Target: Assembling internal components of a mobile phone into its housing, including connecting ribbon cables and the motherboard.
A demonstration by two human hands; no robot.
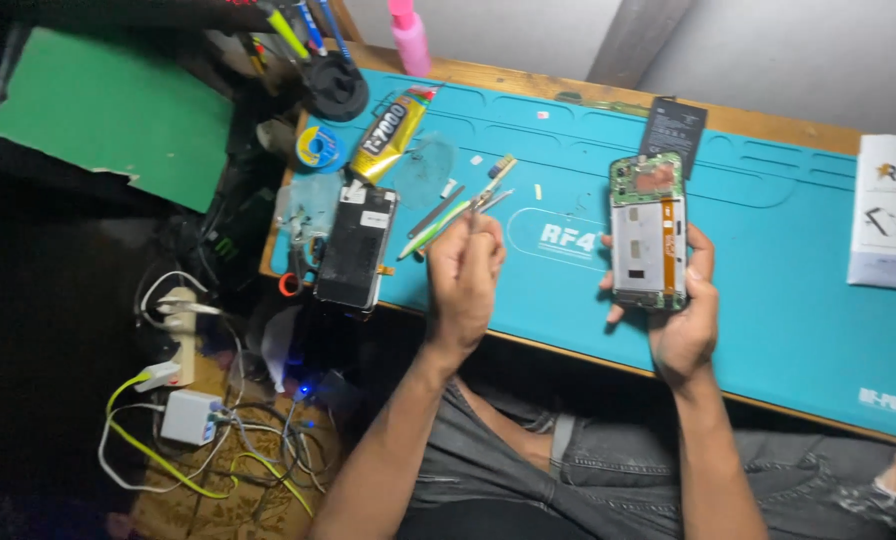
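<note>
The right hand (683,315) grips an opened phone (648,232), circuit board exposed, above the teal work mat (798,300). The left hand (465,275) is closed around thin tweezers (490,197). Farther back lie a glue tube (390,133) and a black battery (676,124).

You have two hands up: the left hand (465,272) and the right hand (684,318). You have two opened phones, one at right (647,232), one lying left (358,246). One battery (674,124), one glue tube (392,133), one pink bottle (409,36), one white box (892,210).
</note>
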